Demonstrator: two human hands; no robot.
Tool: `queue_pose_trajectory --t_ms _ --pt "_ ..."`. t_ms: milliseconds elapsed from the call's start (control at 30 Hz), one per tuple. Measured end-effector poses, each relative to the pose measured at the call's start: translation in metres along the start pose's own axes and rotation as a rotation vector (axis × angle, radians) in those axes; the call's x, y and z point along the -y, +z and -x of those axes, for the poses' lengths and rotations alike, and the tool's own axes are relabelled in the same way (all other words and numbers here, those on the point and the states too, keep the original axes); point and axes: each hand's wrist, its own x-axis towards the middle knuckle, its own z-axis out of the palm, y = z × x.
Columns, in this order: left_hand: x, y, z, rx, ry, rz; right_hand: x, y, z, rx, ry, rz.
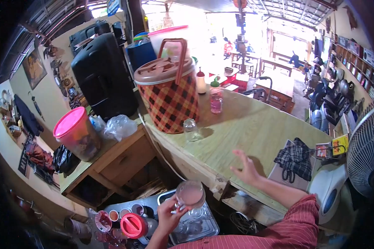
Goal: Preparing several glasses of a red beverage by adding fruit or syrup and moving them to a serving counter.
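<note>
My left hand (170, 214) grips a clear glass mug (190, 193) with a cloudy pinkish drink in it. The mug is above a metal tray (214, 228) on the lower table, where other clear glassware is partly hidden by my hand. With its fingers apart and nothing in them, my right hand (247, 170) is over the wood-patterned counter (233, 130); whether it touches the top I cannot tell. Farther along that counter, an empty clear glass (191, 130) stands beside a plaid drink cooler (173, 105) with a brown lid.
Left of the tray are a red-lidded jar (133, 225) and several cups. A green-capped bottle (216, 101) stands behind the glass. To the right are folded plaid cloth (294, 158) and a fan (363, 155). A pink-lidded tub (78, 133) and black speaker (104, 74) occupy the left cabinet.
</note>
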Motion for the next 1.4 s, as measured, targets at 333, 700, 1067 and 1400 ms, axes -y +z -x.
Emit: queue_pose_trajectory --t_ms 333,700,1067,1400 --pt "0.004 0.113 -0.137 0.114 -0.007 0.097 0.026 -0.015 0.022 -0.292 -0.277 -0.011" --pt "0.023 0.186 -0.254 0.028 0.365 -0.095 0.024 -0.017 0.017 -0.198 -0.293 0.003" --pt "0.031 0.244 -0.353 0.033 0.252 -0.244 0.012 -0.021 0.013 -0.188 -0.193 -0.02" --pt "0.04 0.272 -0.403 0.075 0.145 -0.416 0.006 -0.02 0.01 -0.205 -0.157 -0.06"
